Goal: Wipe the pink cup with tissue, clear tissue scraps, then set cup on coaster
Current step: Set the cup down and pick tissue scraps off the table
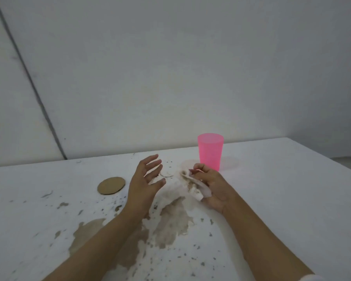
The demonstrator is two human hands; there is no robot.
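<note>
Left hand (147, 180), centre frame: fingers straight and spread, palm turned inward, holding nothing, hovering over the table (292, 189). Right hand (215, 189), just right of centre: fingers curled round a crumpled white tissue (198, 187), which looks stained brownish at its upper end.

Pink cup (210, 153): translucent plastic tumbler, upright on the table, directly behind the right hand's fingertips. I cannot tell whether they touch it. Neither hand grips it.

Coaster (111, 185): round brown disc, flat on the table left of the left hand, well apart from the cup, nothing on it.

Tabletop: white, with brown worn patches and dark flecks across the lower half of the frame. Loose tissue scraps cannot be told apart from this flaking.

Judgement: wiping stage, or just at its close. The cup is not yet on the coaster. To wipe well, the free left hand should steady the cup low on its wall, since light plastic will likely skid or tip under a one-handed rub. Keep the tissue bunched so it sheds fewer bits. Use its cleaner end.
</note>
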